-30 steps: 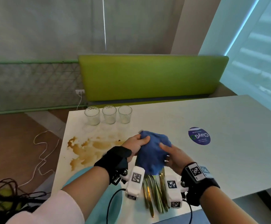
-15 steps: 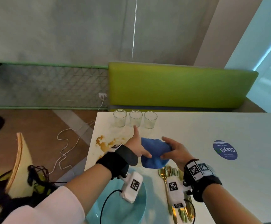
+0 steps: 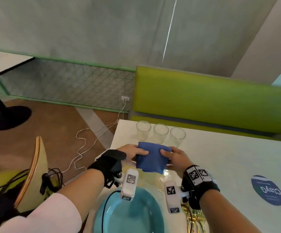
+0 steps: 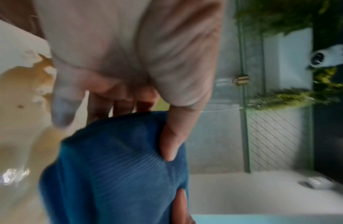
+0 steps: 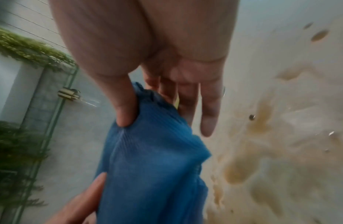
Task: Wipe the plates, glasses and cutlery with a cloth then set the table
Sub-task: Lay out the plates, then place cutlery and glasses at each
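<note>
A blue cloth (image 3: 151, 158) hangs spread between both hands above the white table (image 3: 228, 158). My left hand (image 3: 133, 153) pinches its left top edge, thumb on the front (image 4: 169, 145). My right hand (image 3: 173, 156) pinches the right top edge, thumb pressed into the fabric (image 5: 124, 115). Three clear glasses (image 3: 160, 135) stand in a row just beyond the cloth. A teal plate (image 3: 129, 214) lies near the front edge under my wrists. Gold cutlery (image 3: 195, 219) lies to its right, partly hidden by my right forearm.
A brown spill (image 5: 258, 124) stains the table under the cloth. A round blue sticker (image 3: 267, 192) sits at the right. A green bench (image 3: 212, 98) runs behind the table. A wooden chair (image 3: 34, 169) and cables stand on the floor at the left.
The bunched cloth has been lifted and opened out flat between both hands. The view has swung left and tilted, so plate and floor show more.
</note>
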